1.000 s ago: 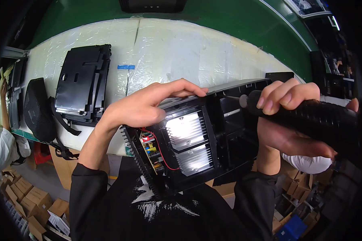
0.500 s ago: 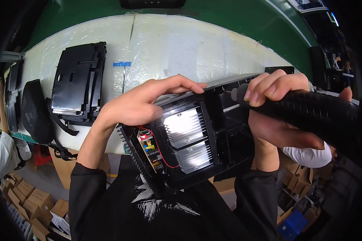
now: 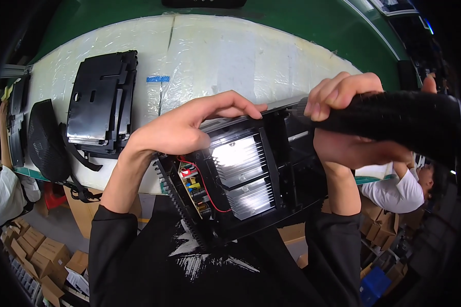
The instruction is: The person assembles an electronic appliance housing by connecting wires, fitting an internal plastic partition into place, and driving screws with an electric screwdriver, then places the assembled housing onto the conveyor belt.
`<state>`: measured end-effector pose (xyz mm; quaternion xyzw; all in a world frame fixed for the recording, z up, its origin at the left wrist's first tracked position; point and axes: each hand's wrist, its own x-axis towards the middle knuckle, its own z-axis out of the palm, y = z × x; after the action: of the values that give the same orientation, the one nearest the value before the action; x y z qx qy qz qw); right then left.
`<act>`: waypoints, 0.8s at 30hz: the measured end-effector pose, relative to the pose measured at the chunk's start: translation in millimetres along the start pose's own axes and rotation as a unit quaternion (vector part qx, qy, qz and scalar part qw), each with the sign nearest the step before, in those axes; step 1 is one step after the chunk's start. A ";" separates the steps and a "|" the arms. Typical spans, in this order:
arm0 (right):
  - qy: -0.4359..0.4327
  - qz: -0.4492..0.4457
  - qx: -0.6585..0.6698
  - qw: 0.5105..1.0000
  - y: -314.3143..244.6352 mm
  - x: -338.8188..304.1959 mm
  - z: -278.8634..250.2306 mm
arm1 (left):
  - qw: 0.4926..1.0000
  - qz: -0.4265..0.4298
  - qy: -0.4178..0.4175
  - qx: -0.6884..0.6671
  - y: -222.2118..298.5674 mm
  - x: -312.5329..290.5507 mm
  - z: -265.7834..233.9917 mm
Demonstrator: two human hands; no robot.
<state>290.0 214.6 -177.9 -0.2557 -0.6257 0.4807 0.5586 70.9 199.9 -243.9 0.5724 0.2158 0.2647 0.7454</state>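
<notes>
A black plastic device housing (image 3: 271, 148) rests tilted at the table's near edge, against my front. Inside it are finned silver heat sinks (image 3: 243, 169), a red wire (image 3: 206, 187) and a circuit board (image 3: 191, 184) with small coloured parts. My left hand (image 3: 184, 125) grips the housing's upper left side, fingers along the far rim and thumb on the inner face. My right hand (image 3: 343, 123) is wrapped round a black electric screwdriver (image 3: 394, 117). Its grey nose points left at the housing's far rim; whether the bit touches a screw is too blurred to tell.
To the left on the film-covered table (image 3: 225, 56) lie stacked black panels (image 3: 97, 102) and a black mesh-textured pouch (image 3: 47, 138) with straps. Co-workers in white sleeves (image 3: 394, 192) are at both sides. Cardboard boxes (image 3: 48, 256) stand on the floor at lower left.
My right hand and the screwdriver have risen slightly and shifted a little left along the far rim. My left hand keeps its grip. The co-worker at right leans further into view.
</notes>
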 end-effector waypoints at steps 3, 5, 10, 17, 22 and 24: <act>0.018 -0.062 -0.026 0.998 10.9 2.1 -3.2 | 1.000 -0.009 0.002 -0.004 1.1 0.3 -1.2; 0.017 -0.045 -0.058 0.997 4.8 2.5 0.7 | 1.000 0.006 -0.014 -0.004 0.3 -0.7 -3.1; 0.064 -0.034 -0.068 0.995 -1.0 0.5 5.3 | 1.000 0.007 -0.022 0.012 5.3 0.8 0.9; 0.024 -0.149 0.102 0.983 -89.6 -4.9 -24.9 | 0.976 -0.079 -0.070 0.193 23.7 -0.1 -3.9; 0.174 -0.250 -0.005 0.952 -167.2 -71.8 -115.1 | 0.948 -0.114 -0.113 0.273 37.4 36.9 -20.8; 0.218 -0.286 -0.094 0.929 -176.2 -97.1 -144.5 | 0.936 -0.155 -0.128 0.288 49.7 66.1 -23.8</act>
<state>488.6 105.3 -78.0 -0.2157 -0.5776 0.1725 0.7681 99.3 270.1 -203.1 0.7511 0.2719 -0.0032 0.6016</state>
